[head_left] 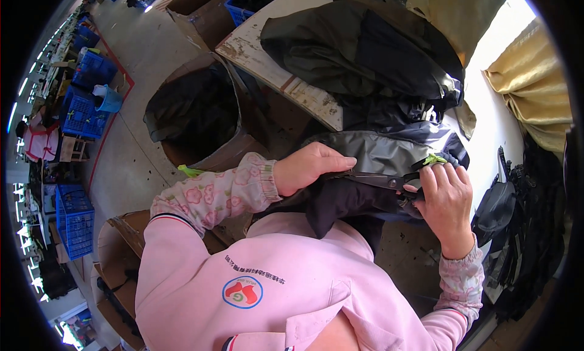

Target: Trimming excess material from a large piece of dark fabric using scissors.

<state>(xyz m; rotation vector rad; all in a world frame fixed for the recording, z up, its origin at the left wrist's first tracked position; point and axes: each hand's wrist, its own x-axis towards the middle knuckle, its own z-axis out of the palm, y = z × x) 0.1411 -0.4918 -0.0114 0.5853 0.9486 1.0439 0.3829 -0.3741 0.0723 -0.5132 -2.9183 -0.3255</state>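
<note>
My right hand [448,208] is wrapped round the dark handles of a pair of scissors [382,180]. The blades point left, toward my left hand [310,167]. Thumb and fingers of that left hand pinch the edge of a dark fabric piece [340,203], close to the blade tips. The piece hangs down over my lap. Just beyond the blades lies a shiny grey fabric [389,153]. A bright green strip [434,159] shows by the right fingers. Whether the blades are cutting anything cannot be made out.
A worn table [286,83] bears a heap of dark green and black fabric [359,52]. To its left stands a cardboard box [234,132] with dark cloth inside. Black bags and straps [496,211] hang at the right. Blue crates [75,220] line the far left.
</note>
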